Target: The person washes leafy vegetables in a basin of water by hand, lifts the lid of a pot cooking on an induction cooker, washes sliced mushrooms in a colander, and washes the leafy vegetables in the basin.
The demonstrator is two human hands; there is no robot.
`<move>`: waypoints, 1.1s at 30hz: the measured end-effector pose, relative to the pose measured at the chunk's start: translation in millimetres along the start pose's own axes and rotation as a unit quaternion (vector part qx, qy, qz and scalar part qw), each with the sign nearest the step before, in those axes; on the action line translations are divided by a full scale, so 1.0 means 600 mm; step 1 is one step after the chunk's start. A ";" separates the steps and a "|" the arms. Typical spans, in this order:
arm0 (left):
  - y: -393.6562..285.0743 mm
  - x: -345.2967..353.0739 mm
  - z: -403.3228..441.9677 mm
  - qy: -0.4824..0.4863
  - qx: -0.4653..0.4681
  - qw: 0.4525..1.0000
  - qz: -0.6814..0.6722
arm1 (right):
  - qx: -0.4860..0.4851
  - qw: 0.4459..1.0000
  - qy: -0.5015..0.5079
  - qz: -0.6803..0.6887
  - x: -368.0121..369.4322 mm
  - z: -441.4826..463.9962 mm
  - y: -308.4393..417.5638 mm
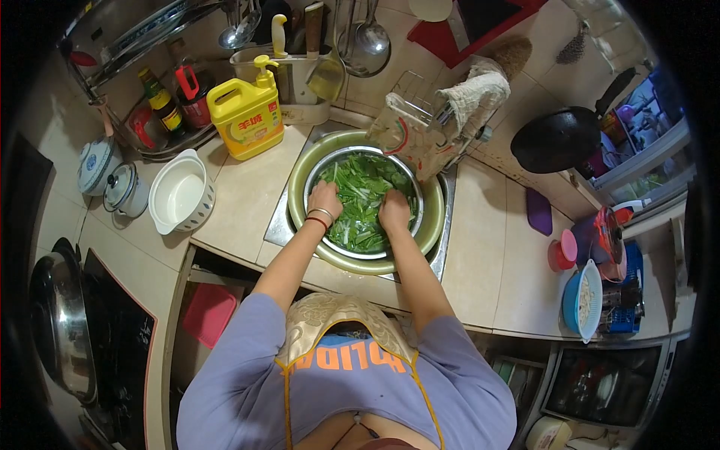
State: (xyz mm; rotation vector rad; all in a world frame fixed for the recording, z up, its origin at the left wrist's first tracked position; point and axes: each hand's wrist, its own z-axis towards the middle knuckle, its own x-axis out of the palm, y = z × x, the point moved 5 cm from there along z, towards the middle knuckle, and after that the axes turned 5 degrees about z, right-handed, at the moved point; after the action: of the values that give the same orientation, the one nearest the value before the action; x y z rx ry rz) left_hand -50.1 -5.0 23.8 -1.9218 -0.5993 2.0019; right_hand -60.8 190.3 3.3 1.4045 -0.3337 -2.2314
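Cut leafy greens (365, 180) with pale stems fill a steel bowl (415, 236), which sits inside a larger green-gold basin (298, 161) over the sink (274, 225). My left hand (325, 199), with bangles at the wrist, is at the bowl's left side, its fingers curled into the greens. At the right side, my right hand (394, 211) is closed in a similar way, knuckles up, among the leaves. Both sets of fingertips are hidden by the greens and the hands themselves.
Left of the sink stand a yellow detergent jug (246, 116) and a white pot (182, 191). The tap (450, 120), wrapped in cloth, leans over the basin's far right edge. A black pan (556, 140) hangs at right, above a blue colander (583, 300).
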 end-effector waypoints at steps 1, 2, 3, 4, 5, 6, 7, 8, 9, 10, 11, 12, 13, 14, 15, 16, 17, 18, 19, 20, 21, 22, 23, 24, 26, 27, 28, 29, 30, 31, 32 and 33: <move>-0.001 0.001 -0.001 0.001 0.006 1.000 -0.006 | -0.003 1.000 -0.007 0.009 -0.004 0.001 0.004; -0.001 0.002 -0.002 0.001 0.012 1.000 -0.013 | -0.006 1.000 -0.013 0.017 -0.008 0.003 0.008; -0.001 0.004 -0.002 0.002 0.018 1.000 -0.019 | -0.009 0.999 -0.020 0.026 -0.010 0.004 0.010; 0.000 0.005 -0.002 0.000 0.022 0.999 -0.026 | -0.016 0.999 -0.024 0.033 -0.012 0.006 0.013; 0.001 0.007 -0.001 -0.001 0.025 0.999 -0.034 | -0.024 0.999 -0.029 0.039 -0.015 0.007 0.016; 0.004 0.013 0.001 -0.003 0.028 0.999 -0.041 | -0.031 0.998 -0.034 0.046 -0.023 0.009 0.024; 0.008 0.018 0.004 -0.008 0.034 0.998 -0.051 | -0.051 0.997 -0.027 0.060 -0.032 0.011 0.034; 0.011 0.023 0.006 -0.012 0.039 0.997 -0.061 | -0.071 0.995 -0.021 0.074 -0.041 0.011 0.044; 0.013 0.022 0.008 -0.017 0.044 0.996 -0.070 | -0.091 0.992 -0.015 0.089 -0.051 0.011 0.057; 0.015 0.021 0.009 -0.022 0.038 0.995 -0.091 | -0.099 0.988 0.011 0.116 -0.052 0.009 0.067; 0.015 0.021 0.011 -0.027 0.032 0.993 -0.111 | -0.106 0.983 0.037 0.144 -0.052 0.006 0.079; 0.013 0.018 0.012 -0.031 0.027 0.991 -0.131 | -0.113 0.977 0.062 0.170 -0.050 0.004 0.085; 0.009 0.011 0.011 -0.055 0.037 0.988 -0.139 | -0.083 0.963 0.176 0.185 -0.033 0.000 0.084; 0.005 0.003 0.010 -0.078 0.047 0.985 -0.148 | -0.115 0.961 0.204 0.150 -0.029 -0.007 0.093; 0.004 -0.002 0.010 -0.102 0.057 0.981 -0.155 | -0.148 0.955 0.230 0.115 -0.022 -0.018 0.106; 0.003 -0.005 0.009 -0.114 0.063 0.981 -0.141 | -0.180 0.946 0.256 0.080 -0.016 -0.026 0.115; 0.003 -0.008 0.008 -0.125 0.068 0.982 -0.126 | -0.158 0.922 0.349 0.053 -0.001 -0.030 0.114; 0.004 -0.009 0.007 -0.137 0.074 0.982 -0.112 | -0.158 0.922 0.352 0.033 -0.002 -0.032 0.119; 0.005 -0.008 0.009 -0.131 0.072 0.983 -0.111 | -0.157 0.922 0.354 0.013 -0.004 -0.035 0.123; 0.007 -0.006 0.010 -0.125 0.070 0.984 -0.110 | -0.157 0.921 0.357 -0.008 -0.006 -0.037 0.126; 0.007 -0.006 0.010 -0.119 0.068 0.984 -0.110 | -0.150 0.920 0.358 -0.046 -0.007 -0.036 0.125; 0.007 -0.006 0.007 -0.114 0.071 0.984 -0.118 | -0.143 0.919 0.359 -0.084 -0.007 -0.033 0.124; 0.008 -0.006 0.000 -0.109 0.073 0.983 -0.126 | -0.136 0.916 0.358 -0.122 -0.008 -0.031 0.122; 0.003 -0.010 0.002 -0.105 0.080 0.982 -0.135 | -0.127 0.934 0.320 -0.100 -0.008 -0.023 0.110; 0.004 0.002 0.002 0.037 0.068 0.996 -0.034 | -0.111 0.962 0.245 -0.048 0.006 -0.017 0.084; -0.013 -0.012 -0.017 0.072 0.076 0.993 0.048 | -0.110 0.975 0.190 -0.017 -0.007 -0.009 0.081; -0.024 -0.022 -0.031 0.106 0.081 0.983 0.128 | -0.087 0.983 0.163 -0.014 -0.025 -0.002 0.086; -0.023 -0.010 -0.034 0.237 0.082 0.947 0.200 | -0.065 0.988 0.137 -0.013 -0.043 0.005 0.090; -0.028 -0.016 -0.044 0.260 0.091 0.936 0.221 | -0.042 0.993 0.109 -0.013 -0.057 0.011 0.093; -0.035 -0.023 -0.056 0.283 0.102 0.923 0.240 | 0.002 0.989 0.135 -0.062 -0.055 0.015 0.085; -0.040 -0.022 -0.064 0.306 0.114 0.909 0.260 | 0.033 0.988 0.135 -0.069 -0.054 0.015 0.077; -0.042 -0.015 -0.064 0.320 0.101 0.902 0.272 | 0.065 0.986 0.136 -0.077 -0.051 0.014 0.067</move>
State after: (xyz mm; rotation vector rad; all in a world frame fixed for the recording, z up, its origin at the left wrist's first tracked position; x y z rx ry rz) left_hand -12.8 15.6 43.4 -2.5957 0.3367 1.4262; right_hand -46.8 171.4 48.4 1.8354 -0.2888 -2.1312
